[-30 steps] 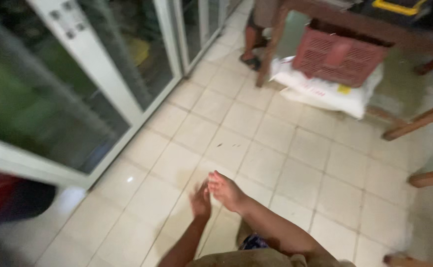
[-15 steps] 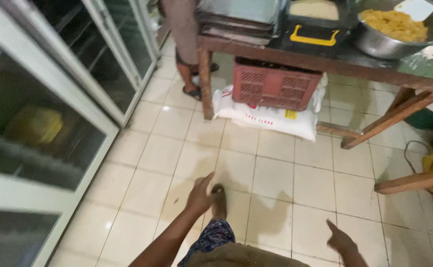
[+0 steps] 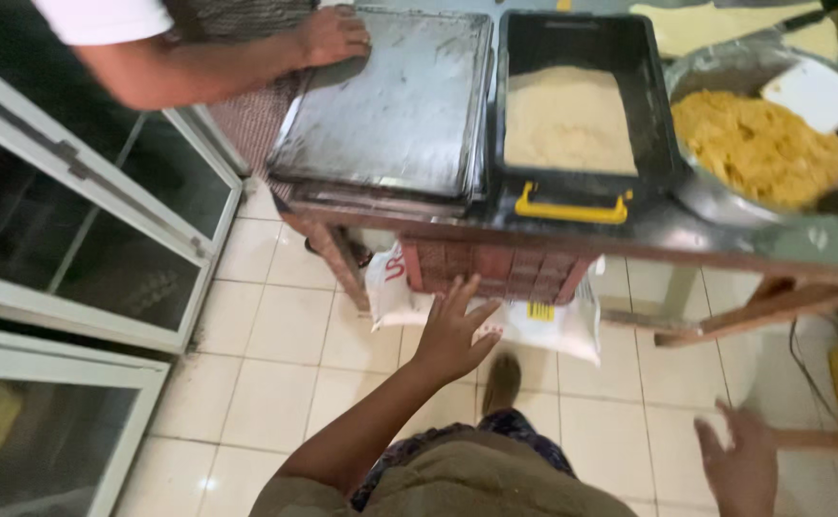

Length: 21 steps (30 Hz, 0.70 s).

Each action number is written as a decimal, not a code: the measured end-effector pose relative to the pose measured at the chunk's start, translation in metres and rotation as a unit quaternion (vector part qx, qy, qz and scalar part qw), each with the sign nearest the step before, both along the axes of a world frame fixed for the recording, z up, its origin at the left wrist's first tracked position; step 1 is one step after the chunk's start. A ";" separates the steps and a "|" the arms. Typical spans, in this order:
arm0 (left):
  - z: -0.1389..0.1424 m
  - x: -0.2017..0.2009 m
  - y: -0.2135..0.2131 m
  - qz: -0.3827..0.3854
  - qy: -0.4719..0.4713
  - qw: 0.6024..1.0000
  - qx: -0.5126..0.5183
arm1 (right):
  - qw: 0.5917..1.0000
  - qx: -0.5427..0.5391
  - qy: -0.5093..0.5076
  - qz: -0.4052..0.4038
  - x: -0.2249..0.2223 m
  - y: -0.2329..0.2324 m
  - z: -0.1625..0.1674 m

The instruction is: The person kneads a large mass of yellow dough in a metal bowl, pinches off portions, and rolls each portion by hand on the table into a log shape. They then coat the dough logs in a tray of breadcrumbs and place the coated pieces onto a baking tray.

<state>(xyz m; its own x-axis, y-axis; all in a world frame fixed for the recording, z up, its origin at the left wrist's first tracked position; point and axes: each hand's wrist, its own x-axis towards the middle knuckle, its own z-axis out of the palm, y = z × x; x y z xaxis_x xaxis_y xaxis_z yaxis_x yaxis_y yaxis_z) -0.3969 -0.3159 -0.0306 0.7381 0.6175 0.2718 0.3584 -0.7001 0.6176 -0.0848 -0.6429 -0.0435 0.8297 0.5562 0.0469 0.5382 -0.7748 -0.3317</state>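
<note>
— What's around the table?

— A wooden table (image 3: 572, 244) carries a stack of metal baking trays (image 3: 390, 101), a black tub (image 3: 577, 96) of pale crumbs with a yellow handle, and a metal bowl (image 3: 715, 187) of yellow food with a white scraper (image 3: 814, 93) in it. Another person's hand (image 3: 333, 33) rests on the trays. Glass cabinet doors (image 3: 84, 220) stand on the left.

— Anything in the way?

— Under the table, a red crate (image 3: 495, 273) sits on a white sack (image 3: 534, 325).

— And the hands?

— The left hand (image 3: 452, 330) is raised, fingers spread, holding nothing, just in front of the sack and crate. The right hand (image 3: 744, 464), blurred, hangs open and empty low on the right.
</note>
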 end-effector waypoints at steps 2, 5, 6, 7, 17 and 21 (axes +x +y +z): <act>0.025 0.038 0.026 0.020 -0.077 0.996 0.035 | 0.988 0.147 0.016 0.046 0.037 0.061 0.023; 0.059 0.094 0.061 0.042 -0.158 0.986 0.024 | 0.929 0.278 -0.115 0.217 0.079 0.166 0.073; 0.071 0.113 0.075 0.048 -0.181 0.982 0.014 | 0.908 0.319 -0.099 0.251 0.090 0.203 0.090; 0.081 0.131 0.086 0.051 -0.198 0.979 0.019 | 0.899 0.328 -0.065 0.281 0.099 0.237 0.107; 0.109 0.230 0.169 0.101 -0.184 0.978 0.010 | 0.859 0.224 -0.026 0.460 0.115 0.411 0.128; 0.100 0.238 0.183 0.101 -0.166 0.979 -0.066 | 0.874 0.190 0.058 0.443 0.122 0.412 0.109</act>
<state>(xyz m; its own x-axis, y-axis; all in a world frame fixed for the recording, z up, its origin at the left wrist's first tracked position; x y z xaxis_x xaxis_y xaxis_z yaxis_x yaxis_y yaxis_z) -0.1592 -0.1330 0.0691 0.4814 0.7878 0.3843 0.2454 -0.5421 0.8037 0.0369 -0.2311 0.0655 0.0930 0.9456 0.3117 0.8166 0.1066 -0.5672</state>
